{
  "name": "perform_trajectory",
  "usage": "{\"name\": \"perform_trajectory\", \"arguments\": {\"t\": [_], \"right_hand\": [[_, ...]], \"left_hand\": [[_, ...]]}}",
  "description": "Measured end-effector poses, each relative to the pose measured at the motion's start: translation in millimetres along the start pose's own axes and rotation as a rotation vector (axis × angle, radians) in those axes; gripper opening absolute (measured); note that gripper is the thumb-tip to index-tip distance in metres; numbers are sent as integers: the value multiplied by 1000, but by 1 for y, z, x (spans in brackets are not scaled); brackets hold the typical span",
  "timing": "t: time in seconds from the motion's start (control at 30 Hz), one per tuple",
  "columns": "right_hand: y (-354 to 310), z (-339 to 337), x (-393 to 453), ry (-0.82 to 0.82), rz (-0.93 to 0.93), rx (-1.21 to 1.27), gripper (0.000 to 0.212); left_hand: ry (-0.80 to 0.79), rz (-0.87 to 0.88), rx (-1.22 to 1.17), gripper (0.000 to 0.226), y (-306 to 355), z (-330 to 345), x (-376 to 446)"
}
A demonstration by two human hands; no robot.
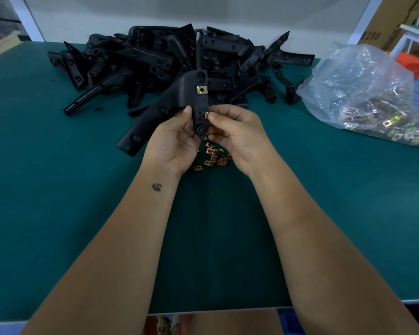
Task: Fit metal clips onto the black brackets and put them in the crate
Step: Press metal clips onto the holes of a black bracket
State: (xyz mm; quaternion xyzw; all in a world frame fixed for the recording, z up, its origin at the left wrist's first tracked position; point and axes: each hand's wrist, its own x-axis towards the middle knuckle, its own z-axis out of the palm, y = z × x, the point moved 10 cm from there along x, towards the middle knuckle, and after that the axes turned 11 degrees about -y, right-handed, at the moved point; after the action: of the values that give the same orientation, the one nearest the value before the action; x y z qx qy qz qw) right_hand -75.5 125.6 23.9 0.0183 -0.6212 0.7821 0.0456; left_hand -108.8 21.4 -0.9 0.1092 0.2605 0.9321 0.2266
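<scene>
Pushing the second clip squarely onto the bracket edge should seat it like the fitted clip above. Near the loose clips on the desk, the left hand grips the bracket while the right hand pinches that clip; beyond the bracket lie the bracket pile and, to its right, the bag. No crate shows.

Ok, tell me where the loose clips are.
In the head view, the loose clips lie on the green table, centre, just below the left hand and the right hand, nearer than the bracket pile.
</scene>
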Motion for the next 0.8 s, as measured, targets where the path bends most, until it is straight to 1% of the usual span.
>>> {"name": "perform_trajectory", "arguments": {"t": [0.07,0.13,0.2,0.27,0.33,0.4,0.43,0.53,0.63,0.73,0.8], "right_hand": [[2,0,0,20,2,46,11],[3,-1,0,50,6,36,9],[0,-3,0,79,-18,-70,6],[-7,-3,-1,109,-61,-246,5],[-10,-1,-2,140,-85,-378,16],[-10,-1,-3,177,-93,-438,26],[-11,-2,-4,194,-102,-450,28],[-16,-4,-5,219,-140,-483,23],[-21,0,-6,211,-195,-529,15],[-24,4,-7,196,-226,-586,17],[-23,4,-6,196,-221,-613,15]], "left_hand": [[-10,10,-6,24,1,1,0],[-3,21,-8,24,1,0,0],[21,35,3,19,2,-2,0],[36,60,14,30,2,-2,0],[21,79,37,42,3,0,1],[-3,83,54,46,2,2,1],[-14,80,59,47,2,3,1],[-41,62,60,48,0,5,2],[-45,49,77,48,-2,5,3],[-28,46,85,50,-2,4,3],[-4,46,77,49,-3,2,2]]}}
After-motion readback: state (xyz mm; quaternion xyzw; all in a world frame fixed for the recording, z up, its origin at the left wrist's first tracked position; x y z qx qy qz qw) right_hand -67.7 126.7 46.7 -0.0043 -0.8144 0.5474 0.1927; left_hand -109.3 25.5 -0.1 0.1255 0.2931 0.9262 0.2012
